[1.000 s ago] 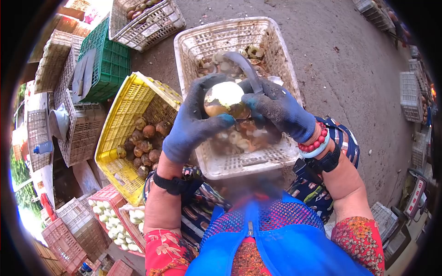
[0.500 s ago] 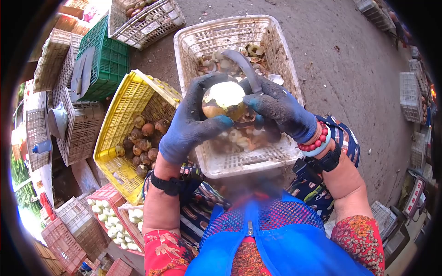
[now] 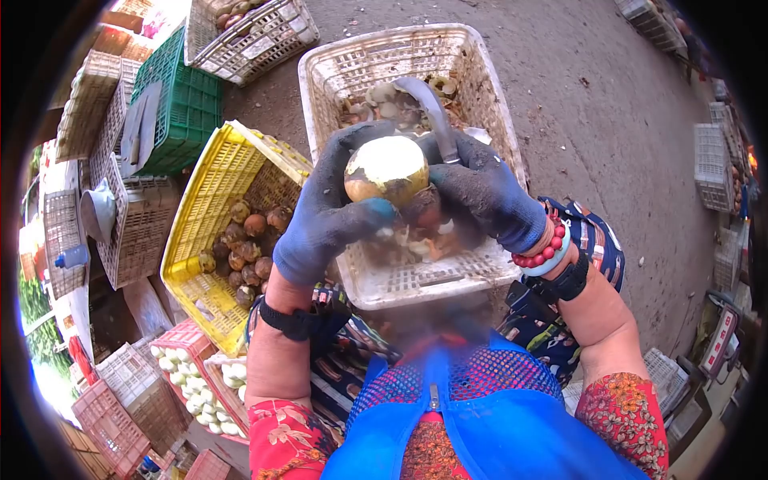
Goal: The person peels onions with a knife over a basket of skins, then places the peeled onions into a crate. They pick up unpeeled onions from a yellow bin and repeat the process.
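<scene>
Bare concrete ringed with plastic crates (image 3: 228, 172): a half-peeled round fruit (image 3: 386, 170), pale face up, is gripped by the curled fingers of the gloved left hand (image 3: 324, 220) above the white basket (image 3: 482, 96) of peelings. The right hand (image 3: 486, 194) clasps a curved knife (image 3: 432, 108), blade running near-to-far, tip pointing away. Peeling looks midway; the next cut needs unpeeled skin turned bladeward.

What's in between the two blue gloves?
In the head view, a partly peeled fruit sits between the left hand, which grips it, and the right hand, which holds a curved knife against it.
</scene>
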{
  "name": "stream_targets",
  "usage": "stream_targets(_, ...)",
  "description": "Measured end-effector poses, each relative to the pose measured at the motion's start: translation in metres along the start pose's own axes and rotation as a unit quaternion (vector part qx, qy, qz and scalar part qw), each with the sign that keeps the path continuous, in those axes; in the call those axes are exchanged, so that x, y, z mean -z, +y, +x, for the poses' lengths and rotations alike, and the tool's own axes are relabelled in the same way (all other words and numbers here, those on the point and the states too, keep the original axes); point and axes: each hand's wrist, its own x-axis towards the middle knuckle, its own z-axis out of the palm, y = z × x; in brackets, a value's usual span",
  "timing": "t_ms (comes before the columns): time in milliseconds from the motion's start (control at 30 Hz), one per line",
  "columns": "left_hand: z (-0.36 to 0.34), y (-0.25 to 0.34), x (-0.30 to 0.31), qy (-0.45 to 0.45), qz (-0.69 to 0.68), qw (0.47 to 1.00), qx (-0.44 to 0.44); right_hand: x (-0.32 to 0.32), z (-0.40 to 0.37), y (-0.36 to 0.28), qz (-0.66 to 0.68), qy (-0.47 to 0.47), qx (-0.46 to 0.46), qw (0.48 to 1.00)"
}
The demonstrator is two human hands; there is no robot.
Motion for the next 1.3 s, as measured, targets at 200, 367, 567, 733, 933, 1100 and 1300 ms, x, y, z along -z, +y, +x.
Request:
stream_targets(200,0.006,-0.013,0.001,0.044,0.035,0.997,-0.055,-0.002,-0.005,-0.024,0.013,-0.009,-0.063,0.998)
stream_targets(367,0.011,-0.024,0.003,0.049,-0.145,0.988,-0.027,0.0,-0.007,-0.01,-0.039,0.009,-0.035,0.999)
stream_targets(567,0.011,-0.031,0.006,0.016,-0.342,0.938,0.047,0.0,-0.013,-0.01,-0.146,0.105,-0.043,0.983)
stream_targets(733,0.012,-0.036,0.007,0.03,-0.292,0.956,0.014,0.0,-0.017,-0.005,-0.245,0.057,0.039,0.967)
stream_targets(933,0.014,-0.033,0.002,0.074,-0.164,0.984,-0.012,-0.008,-0.019,-0.002,-0.237,0.05,0.035,0.97)
stream_targets(1100,0.017,-0.03,0.002,0.09,-0.183,0.979,-0.023,-0.016,-0.024,0.019,-0.259,0.07,0.014,0.963)
stream_targets(1300,0.027,-0.038,0.024,0.083,-0.341,0.936,-0.027,-0.022,-0.032,0.035,-0.387,0.051,-0.024,0.92)
